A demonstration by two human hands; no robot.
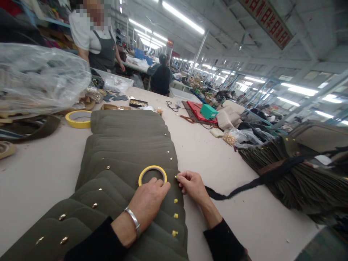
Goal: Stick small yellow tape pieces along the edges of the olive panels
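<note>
My left hand (149,201), with a silver bangle at the wrist, is closed on the near edge of a roll of yellow tape (152,168). Under it lies a long overlapping row of dark olive fabric pieces (108,195). My right hand (193,186) pinches a tiny yellowish bit (176,177) at the right edge of these pieces; it is too small to name surely. Small yellow tape pieces (175,216) sit along that edge, just below the right hand. Gold metal studs (62,216) dot the fabric on its left side.
Another yellow tape roll (78,119) lies at the left, beside a large clear plastic bag (40,79). A fabric stack (296,174) with a black strap (244,188) is at the right. Farther back are a green box (208,111) and a standing person (100,47).
</note>
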